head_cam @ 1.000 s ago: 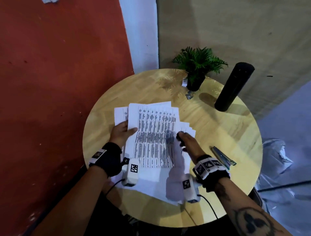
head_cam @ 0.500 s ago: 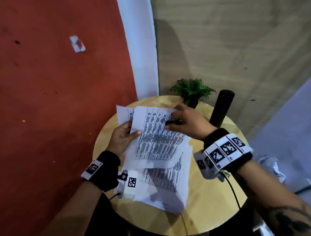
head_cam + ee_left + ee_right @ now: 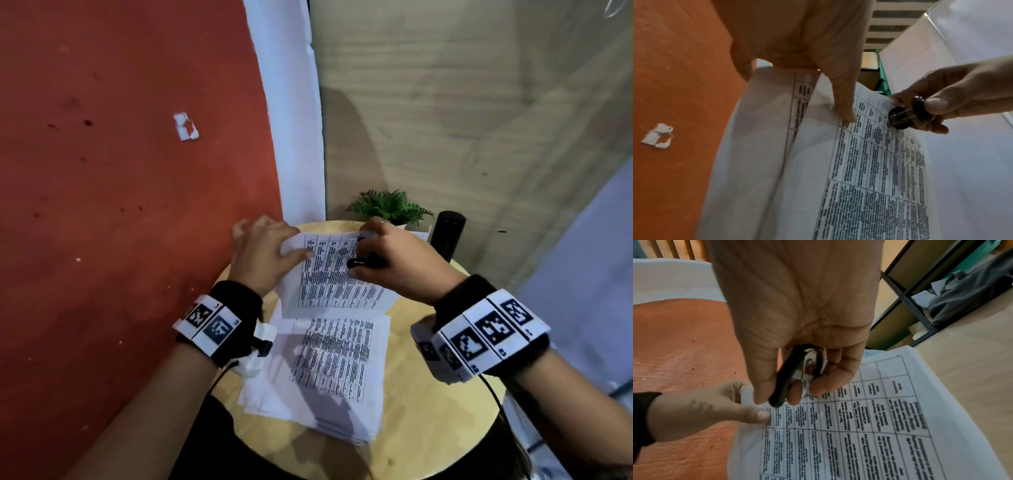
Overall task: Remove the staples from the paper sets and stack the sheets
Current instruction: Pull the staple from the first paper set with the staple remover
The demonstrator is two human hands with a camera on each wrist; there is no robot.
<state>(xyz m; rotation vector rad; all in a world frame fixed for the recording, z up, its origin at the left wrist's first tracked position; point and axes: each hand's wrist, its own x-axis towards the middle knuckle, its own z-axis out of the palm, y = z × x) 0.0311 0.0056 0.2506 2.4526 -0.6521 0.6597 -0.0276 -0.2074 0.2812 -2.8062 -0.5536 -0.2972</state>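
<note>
Dim, flat indoor light; soft shadows cast toward lower frame. Grainy and smeared throughout, printed text unreadable. Strong wide-angle bending at edges, near skin blurred.

two hands (image 3: 270,253), one staple remover (image 3: 364,263), one plant (image 3: 388,205)

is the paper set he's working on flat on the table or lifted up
Lifted. The left hand and right hand hold the paper set above the stack on the table.

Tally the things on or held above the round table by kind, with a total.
Held paper set: 1
Paper stack: 1
Staple remover: 1
Potted plant: 1
Black cylinder: 1
Total: 5
</note>
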